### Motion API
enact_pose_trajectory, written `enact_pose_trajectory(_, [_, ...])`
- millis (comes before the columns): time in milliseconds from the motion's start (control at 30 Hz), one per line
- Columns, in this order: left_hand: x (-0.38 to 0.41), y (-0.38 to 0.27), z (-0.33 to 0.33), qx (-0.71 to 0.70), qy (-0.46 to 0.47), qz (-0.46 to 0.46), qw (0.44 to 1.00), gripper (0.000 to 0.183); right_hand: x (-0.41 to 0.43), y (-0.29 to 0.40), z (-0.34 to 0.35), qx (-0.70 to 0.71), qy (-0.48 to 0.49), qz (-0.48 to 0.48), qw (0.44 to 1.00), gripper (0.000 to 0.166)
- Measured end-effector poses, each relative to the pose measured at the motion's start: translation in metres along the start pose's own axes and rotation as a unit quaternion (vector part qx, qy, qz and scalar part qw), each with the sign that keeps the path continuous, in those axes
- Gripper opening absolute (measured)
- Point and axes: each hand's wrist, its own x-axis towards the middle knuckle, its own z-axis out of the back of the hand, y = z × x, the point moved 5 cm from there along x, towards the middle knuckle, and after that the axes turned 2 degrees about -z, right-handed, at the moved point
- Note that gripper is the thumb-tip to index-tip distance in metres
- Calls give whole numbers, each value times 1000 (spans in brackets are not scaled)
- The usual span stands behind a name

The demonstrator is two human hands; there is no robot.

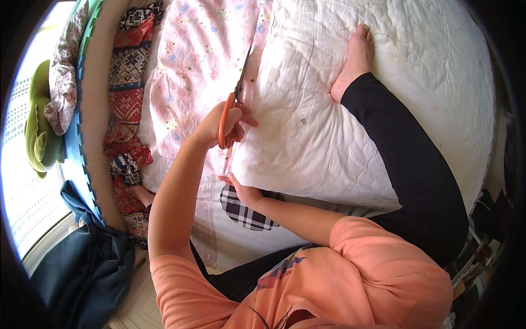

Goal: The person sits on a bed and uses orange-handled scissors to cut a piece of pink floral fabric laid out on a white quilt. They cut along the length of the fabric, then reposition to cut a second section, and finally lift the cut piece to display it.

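Note:
My left hand point(230, 123) holds a pair of scissors point(226, 123) by its orange handles. Their long dark blades point away from me, along a pink floral cloth point(193, 61) near its border with a white quilt point(304, 160). Whether the blades are apart is hard to make out. Closer to my body, my right hand point(245, 194) rests its fingertips on the near end of the pink cloth strip. Whether those fingers pinch the fabric cannot be seen clearly. Under my right wrist lies a rounded black-and-white plaid fabric piece point(242, 211).
My bent right leg point(411, 148) borders the quilt on the right. A red patterned cloth point(127, 98) lies along the left, beside interlocking foam mats point(78, 123). Beyond are a green plush item point(41, 123) and dark blue fabric point(86, 271). Assorted items crowd the far right edge.

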Motion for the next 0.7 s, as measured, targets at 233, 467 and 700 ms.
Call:
enact_pose_trajectory(233, [4,-9,0,-4,2,-5,1000,29,-2,4,-1,35,-7,-1,999,30])
enact_pose_trajectory(467, [10,-14,1,15,20,-15,1000,34,-3,7,-2,2,-5,-1,1000,30])
enact_pose_trajectory(700, [11,-17,3,66,43,2,997,35,-2,5,0,-40,-5,-9,999,27])
